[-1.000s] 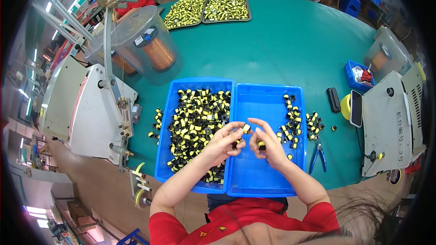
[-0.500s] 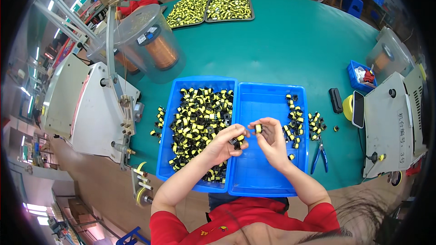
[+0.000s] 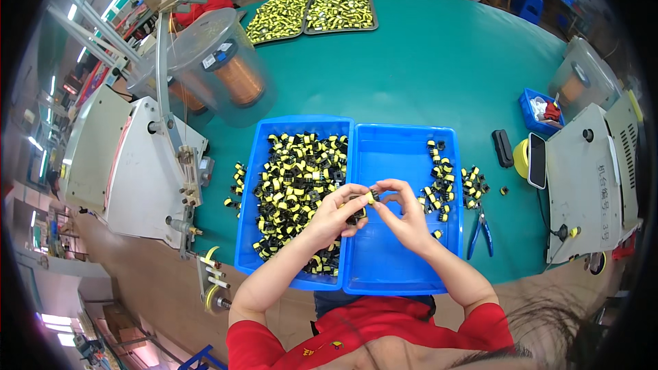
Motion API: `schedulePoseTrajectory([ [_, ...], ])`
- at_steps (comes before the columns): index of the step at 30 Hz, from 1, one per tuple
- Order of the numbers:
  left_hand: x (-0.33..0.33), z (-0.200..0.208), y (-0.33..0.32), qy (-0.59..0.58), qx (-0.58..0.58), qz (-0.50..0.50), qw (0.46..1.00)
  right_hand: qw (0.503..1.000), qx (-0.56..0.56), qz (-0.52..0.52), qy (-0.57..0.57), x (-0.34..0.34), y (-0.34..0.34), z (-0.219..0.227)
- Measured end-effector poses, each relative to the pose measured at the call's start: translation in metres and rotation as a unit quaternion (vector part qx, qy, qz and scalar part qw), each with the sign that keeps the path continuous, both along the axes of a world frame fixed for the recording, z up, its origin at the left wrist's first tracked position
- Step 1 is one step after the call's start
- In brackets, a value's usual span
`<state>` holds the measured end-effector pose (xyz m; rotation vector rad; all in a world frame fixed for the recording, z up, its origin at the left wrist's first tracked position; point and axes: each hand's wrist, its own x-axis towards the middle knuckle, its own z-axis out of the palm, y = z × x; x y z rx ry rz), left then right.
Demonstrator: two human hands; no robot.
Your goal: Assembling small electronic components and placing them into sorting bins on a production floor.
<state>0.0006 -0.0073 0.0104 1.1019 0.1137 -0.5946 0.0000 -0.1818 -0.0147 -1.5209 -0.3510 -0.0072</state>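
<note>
Between the fingertips of both hands is a small coil bobbin (image 3: 373, 196), black with yellow tape. My right hand (image 3: 409, 220) pinches it, and the left fingertips touch its left side. Curled in my left hand (image 3: 333, 216) are further dark bobbins (image 3: 355, 217), mostly hidden by the fingers. Both hands are over the inner edges of two blue trays set side by side. A heap of the same bobbins (image 3: 295, 185) fills the left tray (image 3: 242, 240). Along the right side of the right tray (image 3: 384, 267) lies a smaller group of bobbins (image 3: 444, 175).
Loose bobbins (image 3: 473, 188), blue-handled nippers (image 3: 481, 234), a black case (image 3: 502, 148) and a phone (image 3: 537, 161) lie right of the trays on the green table (image 3: 411, 62). Machines (image 3: 147, 164) flank both sides. Copper wire spools (image 3: 236, 79) and two loaded metal trays (image 3: 340, 10) stand farther back.
My right hand has brought its bobbin leftward to meet the left fingertips, where the hands were slightly apart before. The whole view has shifted a little.
</note>
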Motion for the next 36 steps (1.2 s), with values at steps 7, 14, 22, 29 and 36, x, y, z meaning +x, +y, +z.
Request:
schedulePoseTrajectory([
  [7, 0.000, 0.003, 0.011, -0.161, 0.195, 0.094, 0.963, 0.788, -0.587, -0.066, -0.171, -0.016, -0.007, -0.003],
  [14, -0.002, 0.033, 0.029, -0.112, 0.108, 0.124, 0.980, 0.638, -0.734, -0.208, -0.107, -0.018, -0.033, -0.046],
  [22, -0.018, 0.070, 0.070, -0.218, 0.361, 0.129, 0.897, 0.651, -0.737, -0.161, -0.087, -0.026, -0.030, -0.047],
  [29, -0.065, 0.039, 0.081, -0.193, 0.741, 0.144, 0.627, 0.687, -0.703, -0.170, -0.072, -0.025, -0.034, -0.047],
  [36, -0.089, 0.002, 0.080, -0.165, 0.693, 0.161, 0.684, 0.758, -0.633, -0.094, -0.127, -0.045, -0.021, -0.040],
])
